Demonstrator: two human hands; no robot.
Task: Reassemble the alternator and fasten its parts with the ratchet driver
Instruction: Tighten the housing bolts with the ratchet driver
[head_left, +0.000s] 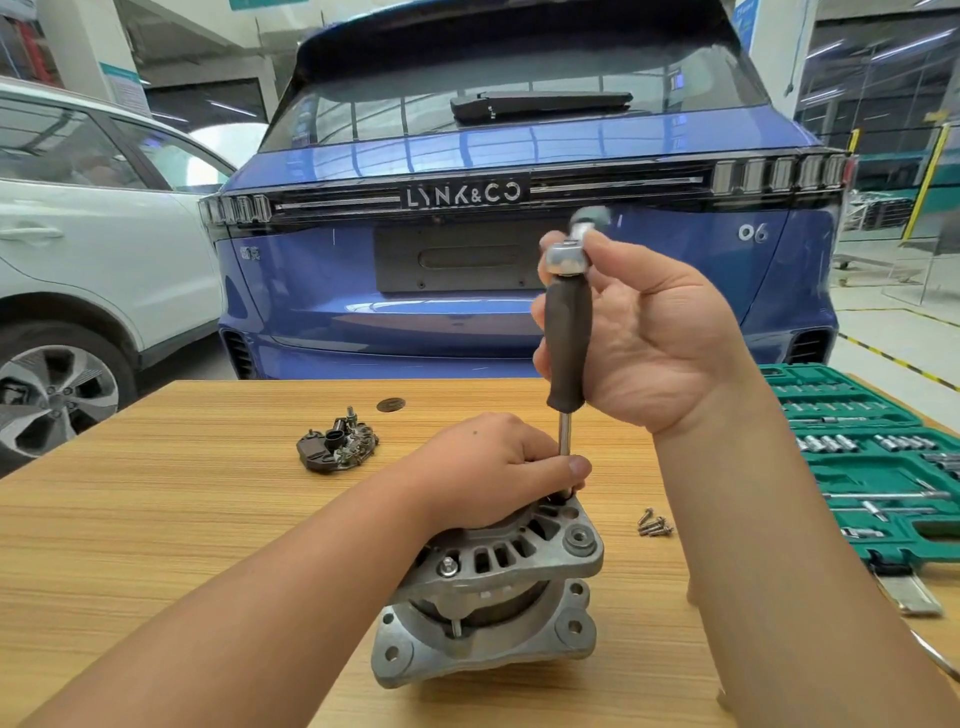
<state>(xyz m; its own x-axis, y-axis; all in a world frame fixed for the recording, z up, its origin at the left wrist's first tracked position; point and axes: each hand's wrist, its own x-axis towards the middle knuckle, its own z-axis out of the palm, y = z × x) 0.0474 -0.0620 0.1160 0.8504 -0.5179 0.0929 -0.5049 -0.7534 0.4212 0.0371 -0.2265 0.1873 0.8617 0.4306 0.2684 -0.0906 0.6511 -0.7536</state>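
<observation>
The alternator (488, 587) stands near the front edge of the wooden table (156, 519), directly below you, its two housing halves stacked with a gap showing between them. Your left hand (488, 467) rests on top of the housing, fingers curled round the lower shaft of the ratchet driver (567, 338), steadying its tip at what looks like a through-bolt hole on the far rim. Your right hand (649, 332) grips the dark handle from the side, thumb and fingers pinching the metal cap at the top.

You appear to be running in one of the long housing bolts; the tip itself is hidden behind your left fingers, so seating cannot be confirmed. Next, keep the driver upright and press lightly while turning, so the socket stays on the bolt head. The rectifier plate (337, 447) lies well apart on the table beyond, and loose screws (654, 525) wait to your right, beside the green socket set (872, 457). Those likely follow.
</observation>
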